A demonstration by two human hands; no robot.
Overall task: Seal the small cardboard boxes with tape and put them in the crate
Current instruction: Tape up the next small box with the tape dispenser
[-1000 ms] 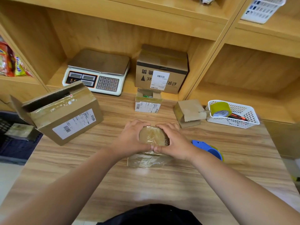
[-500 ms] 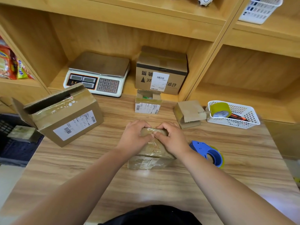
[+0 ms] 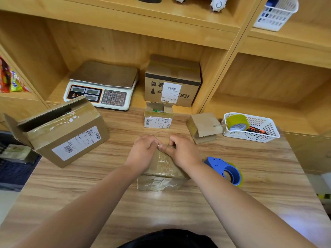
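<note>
A person's left hand (image 3: 143, 151) and right hand (image 3: 183, 152), close together, curled over the far edge of a small box (image 3: 162, 170) mid-table (image 3: 179, 210), apparently pressing tape flat; the next move looked like lifting it left into the crate (image 3: 12, 173).

The worktop (image 3: 179, 208) is pale, streaky-grained wood. The box (image 3: 161, 174) is brown and glossy. The dispenser (image 3: 225, 169) is blue, the basket (image 3: 268, 130) white lattice, the roll (image 3: 237, 121) olive-yellow, the scale (image 3: 100, 90) white with grey keys.
</note>
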